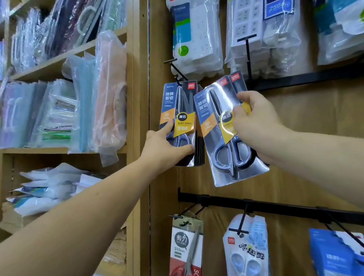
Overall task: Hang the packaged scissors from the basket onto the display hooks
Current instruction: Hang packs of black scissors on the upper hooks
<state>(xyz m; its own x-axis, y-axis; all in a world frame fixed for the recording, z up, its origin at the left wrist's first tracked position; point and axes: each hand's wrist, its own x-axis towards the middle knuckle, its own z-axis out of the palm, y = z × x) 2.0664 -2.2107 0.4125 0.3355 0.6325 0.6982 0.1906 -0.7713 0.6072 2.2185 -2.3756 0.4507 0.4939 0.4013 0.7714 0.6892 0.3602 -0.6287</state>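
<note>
- Right hand (261, 129): thumb (240, 114) presses on the clear front and a curled forefinger hooks over the right edge. The other fingers are hidden behind, so it pinches the held packs (224, 138), long blue-grey cards with clear blisters over grey-handled, dark-bladed scissors. At least two are fanned, and a second red tag shows behind the first.
- Left hand (166, 147): forefinger lies straight up the left edge and the thumb is curled across the lower front. It grips the foot of the hanging stack (179, 107), which holds the same packs, several deep.
- Print on both fronts: red "deli" corner tag, 防锈剪切, "220mm", black disc 黑刃 on a yellow band.
- The hanging stack hangs from a black wire display hook (174, 69) with a T-shaped tip.
- The held packs tilt top-right. Their left edge overlaps the stack's right edge, and their tops sit just right of that hook.
- A second T-tipped hook (247, 45) juts from the upper black rail (302, 78), near the packs' upper right corner.
- Bare wood panel (316, 114) lies open to the right, between the upper rail and the lower black rail (280, 208). The packs' bottom edge is apart from the lower rail.
- Above: bagged white power strips (196, 27), one label reading "250".
- Below: a red-handled scissors card (185, 253) marked 剪刀, "210mm", and a "clip joy" pouch (247, 254) with a deli tag.
- Far left: wooden shelves (65, 55) of plastic-wrapped folders.
</note>
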